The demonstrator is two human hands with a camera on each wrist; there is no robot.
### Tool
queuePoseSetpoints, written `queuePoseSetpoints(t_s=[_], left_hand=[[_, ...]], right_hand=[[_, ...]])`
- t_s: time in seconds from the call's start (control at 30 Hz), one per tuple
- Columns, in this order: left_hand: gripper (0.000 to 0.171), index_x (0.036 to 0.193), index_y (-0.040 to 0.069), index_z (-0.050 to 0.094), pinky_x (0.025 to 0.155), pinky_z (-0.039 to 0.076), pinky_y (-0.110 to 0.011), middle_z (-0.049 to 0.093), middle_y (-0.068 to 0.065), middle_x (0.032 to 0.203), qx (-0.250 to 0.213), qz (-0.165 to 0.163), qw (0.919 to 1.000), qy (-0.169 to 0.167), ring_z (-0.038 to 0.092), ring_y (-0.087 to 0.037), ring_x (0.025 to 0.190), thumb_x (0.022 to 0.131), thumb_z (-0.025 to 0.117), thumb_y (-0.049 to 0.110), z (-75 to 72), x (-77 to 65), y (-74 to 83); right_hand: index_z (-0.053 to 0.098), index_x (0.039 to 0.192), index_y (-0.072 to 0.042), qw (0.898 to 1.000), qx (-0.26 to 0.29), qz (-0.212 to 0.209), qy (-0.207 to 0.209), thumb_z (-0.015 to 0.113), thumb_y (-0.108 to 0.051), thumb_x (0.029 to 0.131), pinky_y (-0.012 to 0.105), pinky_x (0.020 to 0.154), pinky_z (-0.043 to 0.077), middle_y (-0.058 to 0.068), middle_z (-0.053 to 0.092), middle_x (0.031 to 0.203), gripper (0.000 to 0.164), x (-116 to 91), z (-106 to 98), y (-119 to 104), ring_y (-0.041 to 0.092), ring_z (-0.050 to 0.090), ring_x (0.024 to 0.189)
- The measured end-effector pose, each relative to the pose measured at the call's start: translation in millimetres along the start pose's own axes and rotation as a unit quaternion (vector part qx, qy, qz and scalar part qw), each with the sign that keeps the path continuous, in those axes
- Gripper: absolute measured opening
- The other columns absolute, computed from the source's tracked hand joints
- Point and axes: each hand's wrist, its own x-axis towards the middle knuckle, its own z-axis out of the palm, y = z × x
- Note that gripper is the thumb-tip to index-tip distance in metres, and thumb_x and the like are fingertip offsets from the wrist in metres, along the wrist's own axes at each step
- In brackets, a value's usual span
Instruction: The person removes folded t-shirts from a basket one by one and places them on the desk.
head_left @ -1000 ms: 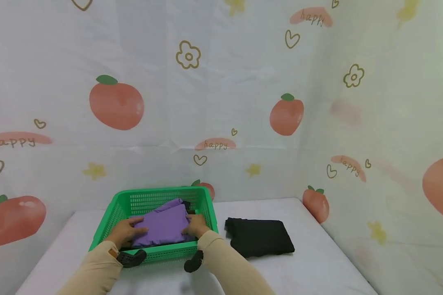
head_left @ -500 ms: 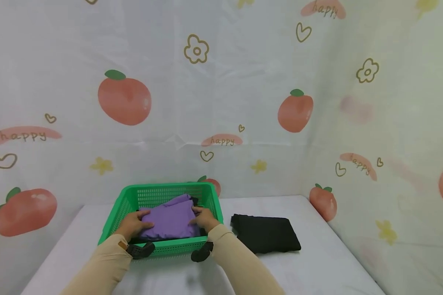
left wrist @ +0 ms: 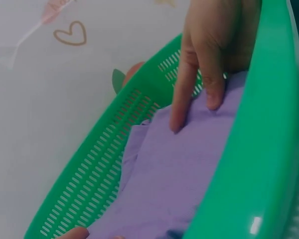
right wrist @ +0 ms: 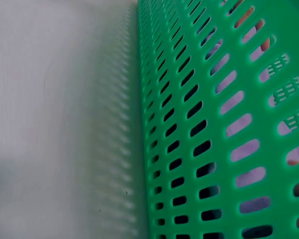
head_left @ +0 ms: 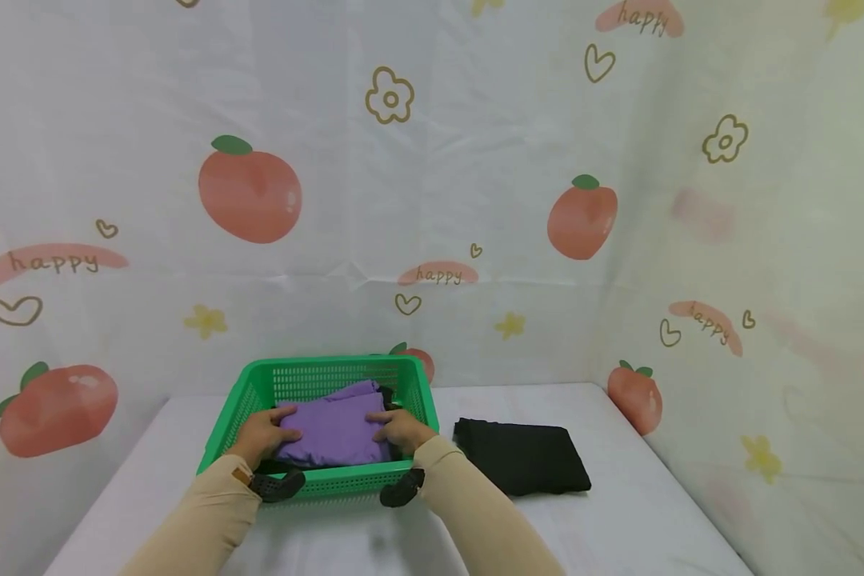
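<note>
A folded purple garment [head_left: 334, 432] lies inside the green plastic basket [head_left: 353, 482], on top of something black. My left hand [head_left: 258, 436] is at the garment's left edge, thumb and index finger spread apart and touching the cloth. On the right edge, my right hand [head_left: 406, 432] rests its extended fingers on the fabric. The left wrist view shows the straight fingers [left wrist: 183, 99] of my right hand on the purple cloth, while only fingertips of my left hand appear at the bottom. Seen through the slots in the right wrist view, the basket wall [right wrist: 199, 94] hides most of the contents.
A folded black garment [head_left: 522, 458] lies on the white table [head_left: 619, 528], right of the basket. Behind the table hangs a white curtain [head_left: 504, 120] printed with peaches, flowers and hearts. A black strap-on device [head_left: 278, 486] sits at each wrist, by the basket's front rim.
The head view has turned slightly, shifting the scene rightward. My right index finger reaches a little further over the purple garment. My left hand stays at its left edge.
</note>
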Motion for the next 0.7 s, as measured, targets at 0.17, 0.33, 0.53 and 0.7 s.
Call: queuePoseSetpoints(t_s=[0.17, 0.33, 0.53, 0.7], left_hand=[[0.064, 0.138, -0.006, 0.048, 0.107, 0.037, -0.057, 0.038, -0.038, 0.142, -0.048, -0.019, 0.9986, 0.008, 0.034, -0.054, 0.133, 0.081, 0.074, 0.003, 1.3, 0.7, -1.9], [0.066, 0.141, -0.004, 0.045, 0.107, 0.038, -0.056, 0.035, -0.037, 0.145, -0.073, -0.033, 0.9967, 0.013, 0.032, -0.053, 0.135, 0.082, 0.073, 0.004, -0.4, -0.4, -0.4], [0.067, 0.145, -0.004, 0.041, 0.100, 0.044, -0.047, 0.026, -0.038, 0.149, -0.086, -0.030, 0.9958, -0.005, 0.037, -0.049, 0.131, 0.086, 0.070, 0.008, -7.4, -0.5, 3.2], [0.066, 0.147, -0.002, 0.037, 0.078, 0.047, -0.023, 0.022, -0.038, 0.152, -0.112, -0.027, 0.9931, -0.024, 0.043, -0.038, 0.124, 0.089, 0.067, 0.010, -17.5, -4.2, 12.4]], right_hand=[[0.057, 0.138, -0.003, 0.999, 0.031, 0.018, -0.011, 0.057, 0.012, 0.090, 0.047, 0.099, 0.050, 0.027, 0.041, 0.149, 0.050, 0, -2, 0, 0.036, 0.049, 0.130], [0.054, 0.140, -0.002, 0.996, 0.077, 0.022, -0.024, 0.054, 0.013, 0.091, 0.050, 0.096, 0.052, 0.028, 0.039, 0.149, 0.052, -3, -7, -5, 0.035, 0.055, 0.121], [0.047, 0.145, 0.000, 0.992, 0.122, 0.015, -0.043, 0.049, 0.015, 0.092, 0.050, 0.104, 0.044, 0.029, 0.030, 0.154, 0.055, -8, -14, -14, 0.036, 0.043, 0.134], [0.044, 0.146, 0.001, 0.988, 0.142, 0.000, -0.059, 0.048, 0.016, 0.092, 0.050, 0.110, 0.039, 0.027, 0.024, 0.158, 0.056, -11, -23, -23, 0.036, 0.035, 0.141]])
